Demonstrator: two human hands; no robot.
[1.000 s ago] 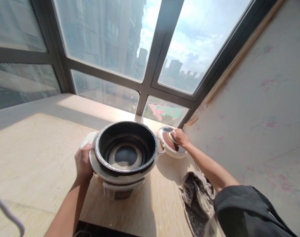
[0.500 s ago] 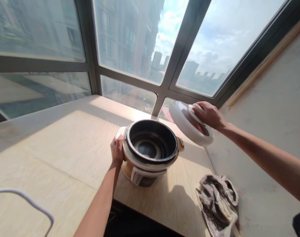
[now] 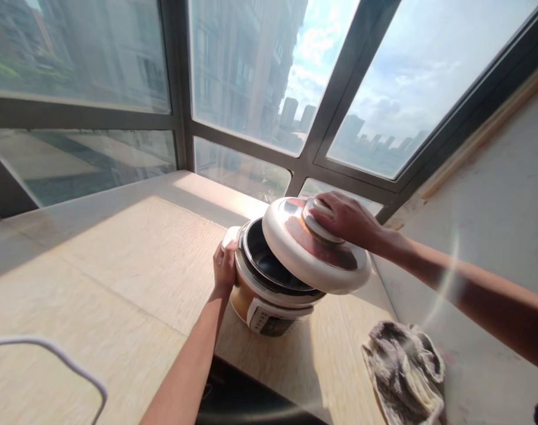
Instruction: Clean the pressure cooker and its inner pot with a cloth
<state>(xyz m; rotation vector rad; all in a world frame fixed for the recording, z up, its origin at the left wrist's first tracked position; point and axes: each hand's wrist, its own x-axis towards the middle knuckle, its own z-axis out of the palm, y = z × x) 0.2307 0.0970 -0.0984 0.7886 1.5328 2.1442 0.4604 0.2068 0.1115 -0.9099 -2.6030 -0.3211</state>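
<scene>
A cream electric cooker (image 3: 255, 304) with a dark inner pot (image 3: 269, 265) stands near the front edge of a pale wooden counter (image 3: 118, 265). My left hand (image 3: 225, 269) presses against the cooker's left side, fingers curled round its side handle. My right hand (image 3: 346, 219) grips the knob of the white lid (image 3: 315, 248), which has a reddish-brown top. The lid hangs tilted over the pot, covering its right half and leaving the left part open.
A crumpled grey and white cloth (image 3: 404, 372) lies on the counter at the lower right. A white wall (image 3: 485, 248) rises on the right, big windows (image 3: 251, 82) stand behind. A white cable (image 3: 51, 354) curves at the lower left. A dark gap (image 3: 246, 401) lies below the counter's edge.
My right hand lifted the lid off the counter to the right of the cooker and carried it left, over the pot. My left hand stayed on the cooker's side.
</scene>
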